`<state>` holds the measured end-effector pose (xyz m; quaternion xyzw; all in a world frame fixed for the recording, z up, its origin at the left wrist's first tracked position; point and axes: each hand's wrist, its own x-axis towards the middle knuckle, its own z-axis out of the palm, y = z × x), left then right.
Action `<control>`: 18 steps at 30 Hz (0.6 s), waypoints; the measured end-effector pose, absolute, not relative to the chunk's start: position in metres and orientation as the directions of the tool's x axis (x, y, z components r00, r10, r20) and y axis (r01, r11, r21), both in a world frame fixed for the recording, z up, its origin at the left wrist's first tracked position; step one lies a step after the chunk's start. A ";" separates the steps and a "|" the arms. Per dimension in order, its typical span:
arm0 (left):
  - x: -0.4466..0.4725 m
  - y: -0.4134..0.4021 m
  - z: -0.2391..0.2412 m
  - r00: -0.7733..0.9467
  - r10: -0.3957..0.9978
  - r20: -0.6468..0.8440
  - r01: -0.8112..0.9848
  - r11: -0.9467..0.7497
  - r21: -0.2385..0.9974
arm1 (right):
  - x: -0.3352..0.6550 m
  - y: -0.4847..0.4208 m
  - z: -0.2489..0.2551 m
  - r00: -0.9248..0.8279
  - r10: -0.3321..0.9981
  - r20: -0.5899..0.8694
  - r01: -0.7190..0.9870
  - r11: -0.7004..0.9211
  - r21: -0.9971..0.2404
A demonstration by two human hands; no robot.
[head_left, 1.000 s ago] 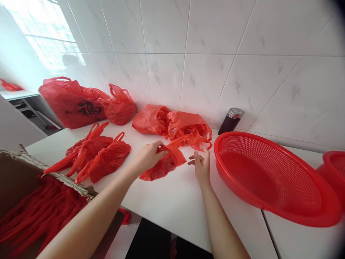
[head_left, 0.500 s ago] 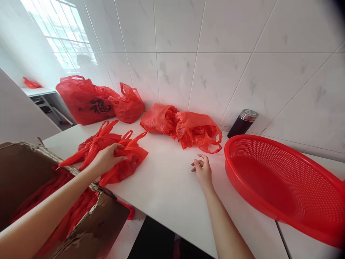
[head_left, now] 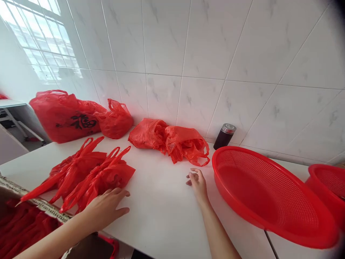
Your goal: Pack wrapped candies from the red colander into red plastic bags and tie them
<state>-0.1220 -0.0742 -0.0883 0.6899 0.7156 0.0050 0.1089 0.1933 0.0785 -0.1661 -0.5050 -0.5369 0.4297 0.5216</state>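
My left hand [head_left: 111, 208] rests over the near edge of a tied red plastic bag [head_left: 114, 175], its fingers stretched and thumb apart. Nothing shows in its grasp. Left of that bag lies another tied red bag [head_left: 72, 166], its twisted handles pointing toward the cardboard box [head_left: 43, 205]. My right hand [head_left: 198, 185] hovers above or rests on the white table [head_left: 159, 212]; I cannot tell which. Its fingers are loosely curled, a little apart and holding nothing. Nearest to it are a crumpled red bag [head_left: 187, 142] and a red plastic basket [head_left: 242, 212].
Red bundles fill part of the box. Along the tiled wall stand a large red bag with black lettering [head_left: 60, 120], a smaller red bag [head_left: 117, 120] and another crumpled bag [head_left: 148, 135]. A dark flask [head_left: 225, 136] stands behind the basket; a second basket [head_left: 312, 180] is at right.
My left hand has let go of the tied bag's top and drawn back toward me, fingers opening. My right hand keeps its pose. The view has swung right and up.
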 end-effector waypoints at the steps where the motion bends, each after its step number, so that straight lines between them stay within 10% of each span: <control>1: -0.122 -0.073 -0.090 -0.040 0.983 -0.178 0.985 0.069 0.160 | 0.199 0.082 -0.165 0.083 0.989 0.124 0.085 0.117 -0.990; 6: -0.130 -0.067 -0.065 0.007 1.000 0.016 0.970 -0.011 0.244 | 0.221 0.090 -0.166 0.184 0.977 0.106 0.104 0.088 -0.991; 14: -0.189 -0.059 -0.041 -0.394 0.911 0.123 0.915 0.402 -0.040 | 0.216 0.091 -0.179 0.163 0.976 0.141 0.210 0.105 -0.972; 18: -0.188 -0.060 -0.053 -0.369 0.925 0.091 0.921 0.351 0.172 | 0.220 0.092 -0.184 0.160 0.974 0.158 0.246 0.116 -0.962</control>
